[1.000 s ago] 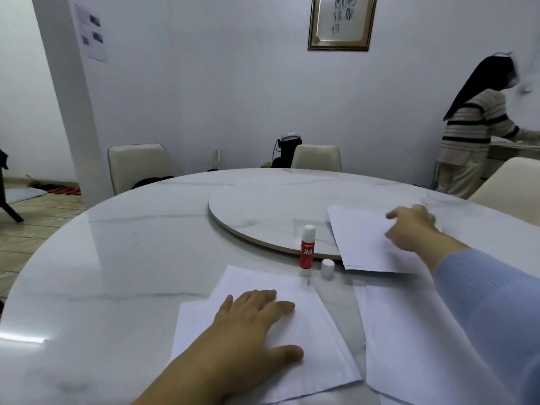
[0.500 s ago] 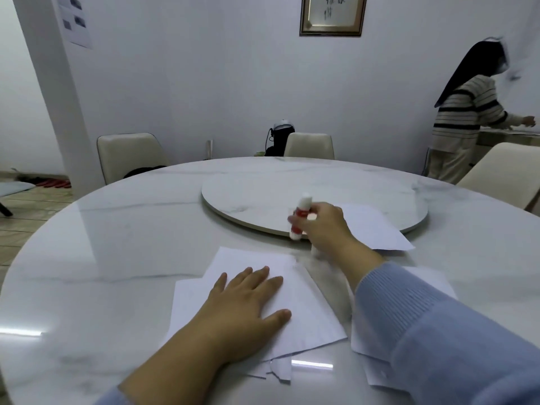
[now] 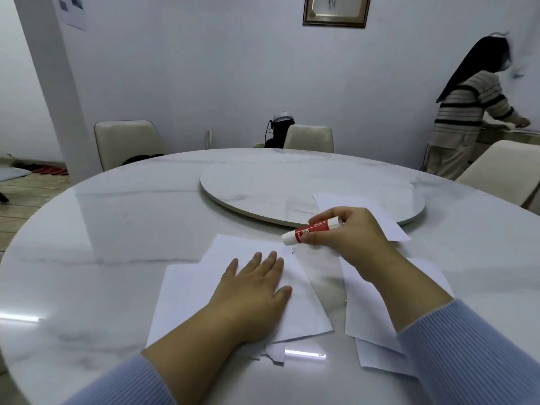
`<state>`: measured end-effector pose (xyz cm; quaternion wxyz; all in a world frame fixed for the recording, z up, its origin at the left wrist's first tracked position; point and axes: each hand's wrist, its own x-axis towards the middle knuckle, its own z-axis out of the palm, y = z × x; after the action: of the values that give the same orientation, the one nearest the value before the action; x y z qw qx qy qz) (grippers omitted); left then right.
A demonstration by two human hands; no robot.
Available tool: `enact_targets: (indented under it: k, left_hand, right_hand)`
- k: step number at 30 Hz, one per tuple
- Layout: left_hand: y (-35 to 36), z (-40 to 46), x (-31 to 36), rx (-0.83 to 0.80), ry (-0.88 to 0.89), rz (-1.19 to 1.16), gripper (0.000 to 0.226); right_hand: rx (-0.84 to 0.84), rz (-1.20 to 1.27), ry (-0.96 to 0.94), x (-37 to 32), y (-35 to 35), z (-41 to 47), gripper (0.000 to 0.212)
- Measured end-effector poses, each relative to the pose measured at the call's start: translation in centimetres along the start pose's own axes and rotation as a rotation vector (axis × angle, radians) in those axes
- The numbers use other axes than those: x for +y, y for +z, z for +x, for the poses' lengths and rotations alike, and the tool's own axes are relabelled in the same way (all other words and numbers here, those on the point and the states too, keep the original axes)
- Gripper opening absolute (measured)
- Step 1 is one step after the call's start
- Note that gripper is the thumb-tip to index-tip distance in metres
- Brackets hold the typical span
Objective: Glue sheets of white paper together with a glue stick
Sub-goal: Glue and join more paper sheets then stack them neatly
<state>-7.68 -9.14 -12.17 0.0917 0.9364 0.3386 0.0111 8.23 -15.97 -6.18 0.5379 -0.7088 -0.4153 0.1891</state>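
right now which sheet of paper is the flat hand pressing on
The angled top sheet of the left pile, under the left hand. The sheets at right and the one on the turntable lie untouched; the right hand holds the glue stick.

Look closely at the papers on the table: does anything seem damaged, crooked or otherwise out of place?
Yes. A torn scrap with a ragged edge pokes out from under the sheets near the table's front edge. The sheets overlap at skewed angles, not squared up. The left hand presses them flat.
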Motion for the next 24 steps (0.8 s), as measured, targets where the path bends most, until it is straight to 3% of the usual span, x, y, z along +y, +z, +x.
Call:
enact_targets:
  k: [6,18,24]
  left_hand:
    - [-0.1,0.0,0.1,-0.007,0.003,0.007,0.054]
    - [-0.2,0.1,0.2,-0.018,-0.007,0.006,0.054]
    - [-0.4,0.0,0.3,-0.015,-0.007,-0.003,0.054]
  right_hand:
    - [-0.032,0.04,-0.002,1.3,0.5,0.3,0.015]
    - [-0.173,-0.352,-0.187,0.5,1.0,-0.2,0.014]
    - [-0.222,-0.281,-0.197,0.0,-0.7,-1.0,0.015]
